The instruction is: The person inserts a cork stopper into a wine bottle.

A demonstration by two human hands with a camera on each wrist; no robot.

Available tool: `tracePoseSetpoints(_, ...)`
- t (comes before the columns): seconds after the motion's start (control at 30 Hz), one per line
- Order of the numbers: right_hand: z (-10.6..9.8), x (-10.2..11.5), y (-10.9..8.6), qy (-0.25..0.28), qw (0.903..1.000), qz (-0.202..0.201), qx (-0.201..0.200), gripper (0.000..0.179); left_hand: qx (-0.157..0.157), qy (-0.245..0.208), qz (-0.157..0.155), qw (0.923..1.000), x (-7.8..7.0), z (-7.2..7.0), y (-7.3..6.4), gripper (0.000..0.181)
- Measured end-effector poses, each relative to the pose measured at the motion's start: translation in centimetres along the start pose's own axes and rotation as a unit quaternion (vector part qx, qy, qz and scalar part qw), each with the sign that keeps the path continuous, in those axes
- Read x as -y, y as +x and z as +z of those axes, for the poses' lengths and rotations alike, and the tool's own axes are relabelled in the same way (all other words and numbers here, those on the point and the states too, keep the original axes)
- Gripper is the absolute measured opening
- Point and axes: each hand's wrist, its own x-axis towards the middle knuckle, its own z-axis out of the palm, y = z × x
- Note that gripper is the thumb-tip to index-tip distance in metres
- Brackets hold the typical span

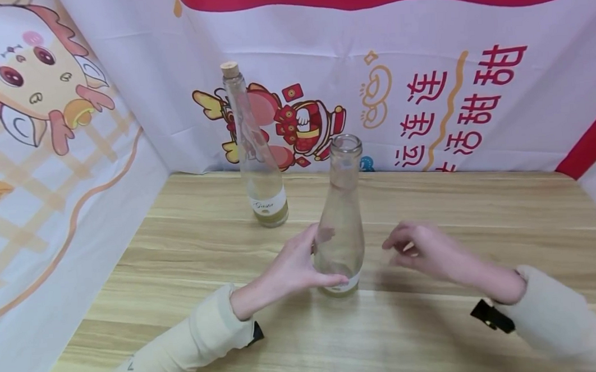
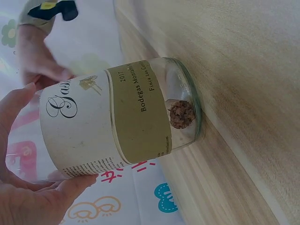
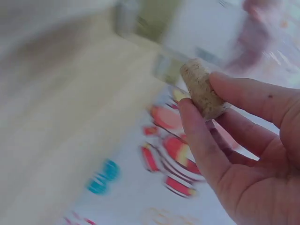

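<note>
A clear glass bottle (image 1: 342, 228) stands upright and uncorked on the wooden table. Around its lower part curls my left hand (image 1: 292, 270), thumb across the front near the label. Close up in the left wrist view is that white and olive label (image 2: 140, 112); a brown crumbly lump (image 2: 181, 114) shows through the glass near the base, and I cannot tell whether it lies inside. My right hand (image 1: 425, 252) is to the right of the bottle, apart from it. Between its thumb and fingers it pinches a light-brown cork (image 3: 201, 89), plain in the right wrist view.
Behind and to the left stands a second clear bottle (image 1: 260, 154) with a cork (image 1: 229, 70) in its neck. The wooden table (image 1: 481, 215) meets a printed cloth (image 1: 290, 34) at the back and another at the left.
</note>
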Motion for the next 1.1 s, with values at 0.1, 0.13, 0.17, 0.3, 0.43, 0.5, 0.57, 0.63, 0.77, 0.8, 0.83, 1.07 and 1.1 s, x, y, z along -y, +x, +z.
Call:
tracePoseSetpoints(0.1, -2.1, 1.2, 0.3, -0.023, 0.999, -0.019, -0.034, 0.021, -0.001, 0.001, 0.003, 1.0, 0.0, 0.0, 0.0, 0.078)
tracePoseSetpoints(0.13, -2.8, 1.6, 0.4, -0.032, 0.9981, -0.027, -0.046, 0.023, -0.001, 0.001, 0.003, 1.0, 0.0, 0.0, 0.0, 0.078)
tracePoseSetpoints(0.17, -3.5, 2.0, 0.5, -0.039, 0.9969, -0.033, -0.059, 0.024, -0.001, 0.001, 0.005, 1.0, 0.0, 0.0, 0.0, 0.077)
tracePoseSetpoints(0.3, -6.0, 3.7, 0.7, -0.092, 0.9879, -0.058, -0.111, 0.031, -0.002, 0.0, 0.008, 1.0, 0.1, 0.0, -0.1, 0.077)
tracePoseSetpoints(0.43, -7.9, 5.0, 0.9, -0.101, 0.9788, -0.078, -0.16, 0.036, 0.001, -0.003, 0.001, 1.0, 0.1, 0.0, 0.0, 0.077)
tracePoseSetpoints(0.5, -8.7, 5.5, 0.9, -0.09, 0.9748, -0.083, -0.187, 0.035, 0.002, -0.005, -0.001, 1.0, 0.1, 0.0, 0.0, 0.077)
tracePoseSetpoints(0.57, -9.4, 6.0, 1.0, -0.082, 0.9708, -0.077, -0.212, 0.032, 0.003, -0.006, -0.006, 1.0, 0.1, 0.0, 0.0, 0.077)
tracePoseSetpoints(0.63, -10.0, 6.6, 1.0, -0.076, 0.9674, -0.068, -0.232, 0.031, 0.005, -0.01, -0.009, 0.9999, 0.2, 0.0, 0.0, 0.077)
tracePoseSetpoints(0.77, -10.9, 8.6, 1.1, -0.054, 0.9614, -0.062, -0.263, 0.031, 0.007, -0.013, -0.015, 0.9998, 0.3, 0.0, 0.0, 0.078)
tracePoseSetpoints(0.8, -11.0, 9.1, 1.1, -0.043, 0.9595, -0.065, -0.27, 0.032, 0.008, -0.014, -0.016, 0.9997, 0.3, 0.0, 0.0, 0.078)
tracePoseSetpoints(0.83, -11.1, 9.5, 1.2, -0.031, 0.9572, -0.074, -0.278, 0.033, 0.008, -0.014, -0.016, 0.9997, 0.3, 0.0, 0.0, 0.078)
tracePoseSetpoints(1.07, -11.7, 6.0, 3.8, 0.112, 0.9295, -0.195, -0.292, 0.045, 0.011, -0.009, -0.003, 0.9999, 0.3, -0.1, 0.0, 0.078)
tracePoseSetpoints(1.1, -11.7, 5.4, 4.2, 0.131, 0.9245, -0.21, -0.29, 0.047, 0.011, -0.008, 0.0, 0.9999, 0.3, -0.1, 0.0, 0.078)
